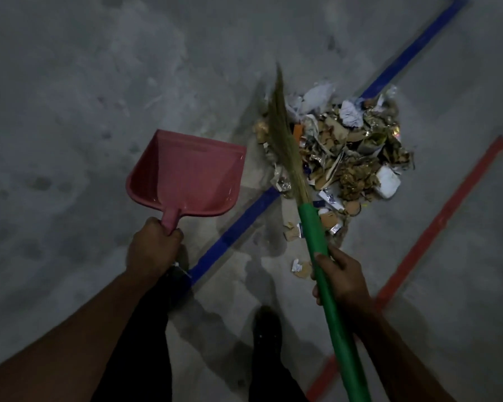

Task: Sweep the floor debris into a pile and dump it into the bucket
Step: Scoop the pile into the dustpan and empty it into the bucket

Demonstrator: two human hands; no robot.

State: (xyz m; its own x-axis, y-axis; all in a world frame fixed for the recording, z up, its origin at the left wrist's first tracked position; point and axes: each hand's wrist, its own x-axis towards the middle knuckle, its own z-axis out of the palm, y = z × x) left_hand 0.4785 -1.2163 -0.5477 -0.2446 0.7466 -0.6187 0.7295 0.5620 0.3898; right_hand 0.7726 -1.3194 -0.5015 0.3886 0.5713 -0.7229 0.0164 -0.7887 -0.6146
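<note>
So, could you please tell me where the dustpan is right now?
In the head view the dustpan is left of centre, gripped by the left hand, just left of the debris pile and the broom.

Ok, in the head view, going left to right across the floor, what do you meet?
Left hand → dustpan → broom → debris pile → red tape.
</note>
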